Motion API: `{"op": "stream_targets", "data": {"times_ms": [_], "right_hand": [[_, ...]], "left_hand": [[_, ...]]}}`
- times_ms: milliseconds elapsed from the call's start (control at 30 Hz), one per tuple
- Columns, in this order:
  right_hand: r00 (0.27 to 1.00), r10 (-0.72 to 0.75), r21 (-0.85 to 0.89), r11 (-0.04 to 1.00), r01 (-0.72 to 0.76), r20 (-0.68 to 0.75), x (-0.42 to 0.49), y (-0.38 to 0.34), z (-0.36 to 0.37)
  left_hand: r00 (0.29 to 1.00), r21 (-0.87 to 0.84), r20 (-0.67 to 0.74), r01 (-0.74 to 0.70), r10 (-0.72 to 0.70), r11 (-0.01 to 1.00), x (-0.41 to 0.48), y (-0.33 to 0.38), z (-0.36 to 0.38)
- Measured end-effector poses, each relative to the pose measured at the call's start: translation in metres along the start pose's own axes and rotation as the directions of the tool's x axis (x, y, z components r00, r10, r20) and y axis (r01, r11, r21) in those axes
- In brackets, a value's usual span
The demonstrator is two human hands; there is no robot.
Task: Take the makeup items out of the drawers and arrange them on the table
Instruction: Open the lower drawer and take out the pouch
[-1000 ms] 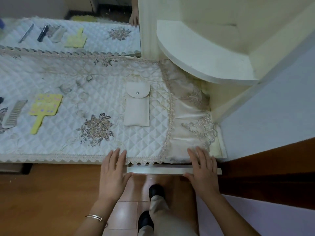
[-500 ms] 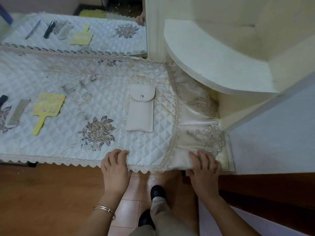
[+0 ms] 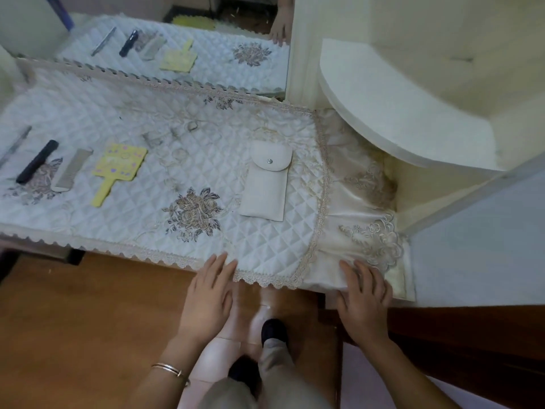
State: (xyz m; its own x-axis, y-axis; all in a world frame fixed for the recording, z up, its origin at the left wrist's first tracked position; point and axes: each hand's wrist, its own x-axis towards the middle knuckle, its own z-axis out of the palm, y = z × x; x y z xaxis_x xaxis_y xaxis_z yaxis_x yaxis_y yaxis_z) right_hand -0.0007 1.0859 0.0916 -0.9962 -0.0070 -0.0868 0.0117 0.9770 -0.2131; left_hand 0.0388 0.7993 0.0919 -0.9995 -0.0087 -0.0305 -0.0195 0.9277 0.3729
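Down at 6 o'clock you've got your dark shoe on the pale tiled floor. Your left hand, the one with the thin metal bangle on the wrist, is flat with fingers stretched out and together, fingertips just reaching the lace edge of the white quilted cloth covering the worktop. It has nothing in it. Your right hand at about 5 o'clock is the same deal: palm down, fingers spread, resting on the satin embroidered end of the cloth at the front edge, holding nothing.

Past your hands, near the middle, a cream fabric pouch with a snap-button flap lies flat on the cloth. Off at 9 to 10 o'clock, well apart from the pouch, the rest sit in a row: a yellow paddle-shaped hand mirror with coloured dots, just beside it a pale grey fine-toothed comb, then a black comb, and a thin silver tool at the frame edge, too blurry to name.

Up at 12 o'clock a mirror reflects those items. At 1 to 2 o'clock there's a cream curved shelf.
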Motion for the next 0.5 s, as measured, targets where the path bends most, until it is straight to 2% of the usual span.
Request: {"op": "stream_targets", "data": {"times_ms": [133,200,267,400,500], "right_hand": [[0.998,0.012,-0.027,1.0,-0.011,0.064,-0.003,-0.005,-0.005],[0.989,0.04,-0.036,0.999,-0.036,0.14,-0.008,-0.014,-0.009],[0.988,0.068,-0.033,0.997,-0.064,0.138,-0.016,-0.023,-0.01],[0.975,0.174,-0.027,0.985,-0.172,0.135,-0.057,-0.053,-0.003],[0.943,0.172,-0.008,0.984,-0.177,0.283,-0.102,-0.089,0.016]], "left_hand": [[0.998,-0.106,0.056,0.048,-0.042,0.993,-0.022,-0.012,-0.004],[0.975,-0.234,0.143,0.203,-0.173,0.951,-0.038,-0.018,-0.01],[0.909,-0.346,0.285,0.393,-0.304,0.852,-0.063,-0.032,-0.013],[0.772,-0.376,0.458,0.618,-0.441,0.691,-0.14,-0.085,-0.015],[0.656,-0.399,0.53,0.752,-0.537,0.526,-0.212,-0.126,-0.024]]}}
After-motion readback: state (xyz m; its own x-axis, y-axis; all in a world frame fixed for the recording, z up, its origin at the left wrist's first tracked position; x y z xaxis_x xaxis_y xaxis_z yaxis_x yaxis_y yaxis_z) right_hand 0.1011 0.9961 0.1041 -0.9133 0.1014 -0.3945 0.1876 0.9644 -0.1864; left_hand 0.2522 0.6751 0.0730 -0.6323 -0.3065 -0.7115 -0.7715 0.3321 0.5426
